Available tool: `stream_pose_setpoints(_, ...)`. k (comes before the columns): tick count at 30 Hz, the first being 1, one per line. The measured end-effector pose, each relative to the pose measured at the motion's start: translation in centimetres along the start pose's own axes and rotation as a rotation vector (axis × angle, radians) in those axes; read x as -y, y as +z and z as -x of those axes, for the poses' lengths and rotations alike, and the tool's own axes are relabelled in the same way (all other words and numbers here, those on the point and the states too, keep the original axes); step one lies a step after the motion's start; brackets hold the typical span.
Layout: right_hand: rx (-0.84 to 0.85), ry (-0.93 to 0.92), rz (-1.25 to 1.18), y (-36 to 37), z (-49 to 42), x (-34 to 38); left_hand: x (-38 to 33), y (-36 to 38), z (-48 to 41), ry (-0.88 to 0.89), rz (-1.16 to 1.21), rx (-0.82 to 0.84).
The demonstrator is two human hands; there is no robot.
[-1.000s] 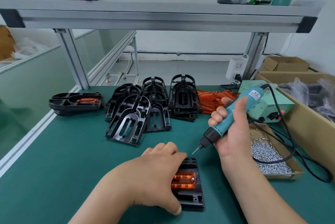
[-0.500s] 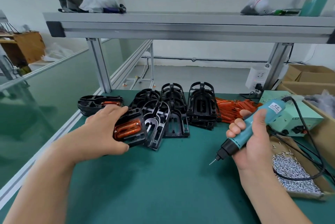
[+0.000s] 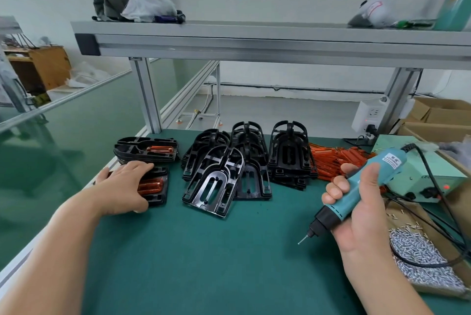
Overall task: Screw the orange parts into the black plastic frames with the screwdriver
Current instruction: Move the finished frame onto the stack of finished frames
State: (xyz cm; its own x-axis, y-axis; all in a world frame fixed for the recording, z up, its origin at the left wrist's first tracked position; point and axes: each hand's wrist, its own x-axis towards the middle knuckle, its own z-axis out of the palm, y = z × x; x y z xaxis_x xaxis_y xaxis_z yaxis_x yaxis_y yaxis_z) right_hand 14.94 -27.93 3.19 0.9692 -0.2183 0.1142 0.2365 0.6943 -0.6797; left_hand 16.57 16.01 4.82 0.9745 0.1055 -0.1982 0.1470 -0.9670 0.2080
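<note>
The screwdriver is gripped by the R hand, all fingers wrapped round the teal barrel and thumb laid along it. It is held well above the mat w/ the bit angled down and left, prob. parked so the tip is kept off the work while the other hand is busy. The L hand is laid over a black frame that has an orange part seated in it. The fingers are stretched nearly straight across the top w/ the thumb at the near edge; whether it is clasped or just pressed flat can't be told. This frame lies flat at the far left, just in front of a stack of like assemblies, so it is judged a done piece being set w/ the finished ones. Empty frames are heaped mid-bench and loose orange parts piled to their right, both within reach. Screws are kept in a cardboard tray beside the R hand, so the bit can be loaded quickly. No frame is placed in the work area near the body, so a fresh frame and orange part are needed next.
</note>
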Motion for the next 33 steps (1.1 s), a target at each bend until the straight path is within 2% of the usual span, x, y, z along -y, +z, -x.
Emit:
stream_pose_setpoints(9, 0.003, -0.003, -0.006, -0.1, -0.1, 0.1, -1.0, 1.2, -0.5, -0.011, -0.089, -0.177)
stream_pose_setpoints(15, 0.013, 0.007, -0.022, -0.1, 0.0, 0.1, -5.6, 2.1, 1.2, 0.177, 0.148, -0.485)
stream_pose_setpoints(18, 0.016, 0.009, -0.016, 0.1, 0.0, 0.1, -8.9, 2.8, 1.9, 0.184, 0.208, -0.570)
stream_pose_setpoints(24, -0.003, 0.003, -0.018, 0.3, 0.3, 0.2, -11.3, 4.3, 1.5, 0.089, 0.093, -0.504)
stream_pose_setpoints(29, -0.008, 0.002, -0.024, 0.4, 0.3, 0.4, -11.1, 4.7, 1.1, 0.098, 0.151, -0.509)
stream_pose_setpoints(33, -0.009, -0.002, -0.027, 0.3, 0.3, 0.5, -10.8, 4.8, 1.6, 0.141, 0.249, -0.409)
